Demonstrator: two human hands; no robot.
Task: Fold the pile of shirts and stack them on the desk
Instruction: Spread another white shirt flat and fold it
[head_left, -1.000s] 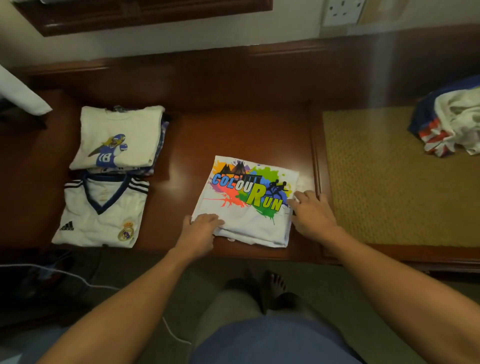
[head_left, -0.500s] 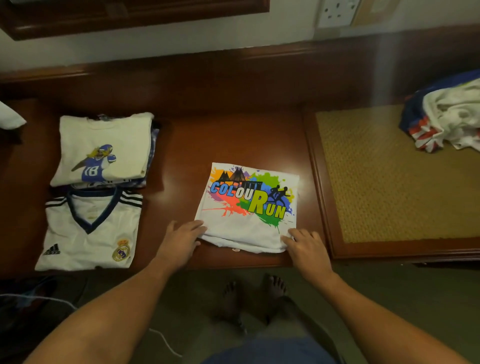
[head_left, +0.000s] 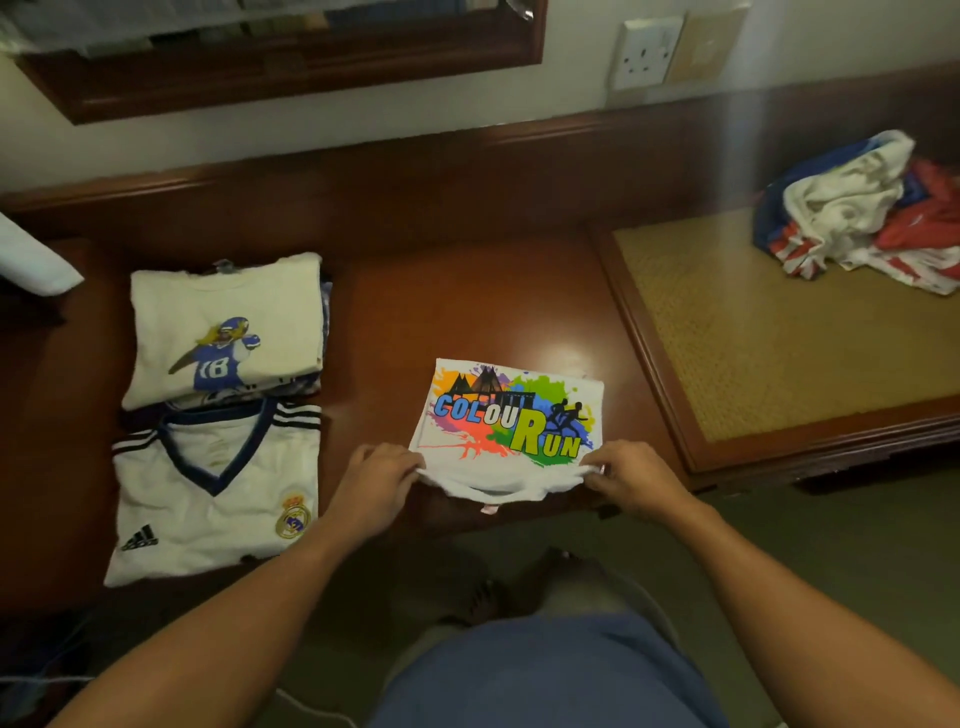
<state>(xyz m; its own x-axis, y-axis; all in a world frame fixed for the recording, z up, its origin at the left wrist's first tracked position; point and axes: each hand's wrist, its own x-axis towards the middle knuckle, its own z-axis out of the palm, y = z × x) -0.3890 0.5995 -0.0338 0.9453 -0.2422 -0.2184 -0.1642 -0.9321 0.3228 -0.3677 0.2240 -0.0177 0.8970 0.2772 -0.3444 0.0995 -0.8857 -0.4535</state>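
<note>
Shirts are the job, and the "Colour Run" shirt (head_left: 511, 426) is the one in play: folded into a neat rectangle, print up, lying on the desk (head_left: 467, 306) close to its near edge. The left hand (head_left: 376, 486) pinches the shirt's near-left corner, fingers closed on the cloth, and the right hand (head_left: 631, 480) does the same at the near-right corner. The near hem is lifted a touch off the wood and sags between the two grips, while the far part lies flat.

Moving outward, the finished work shows on the left. A white football jersey (head_left: 213, 493) with a dark V-collar lies folded at the near left, and just beyond it a cream shirt (head_left: 228, 327) with a blue cartoon player tops a small stack, with at least one more patterned layer peeking out below. So several shirts look done, and this one seems folded and ready to go onto a stack.

Work remains, though: far right, a rumpled pile (head_left: 857, 213) of blue, white and red cloth sits unfolded on a woven mat (head_left: 779, 338) set into the raised section of the desk. How many shirts are in it cannot be told.

The desk is dark glossy wood, catching a glare by the shirt, so cloth should slide easily. Behind it a pale wall carries a socket (head_left: 644, 52) and a wood-framed mirror (head_left: 280, 57); the floor below is greenish carpet.
</note>
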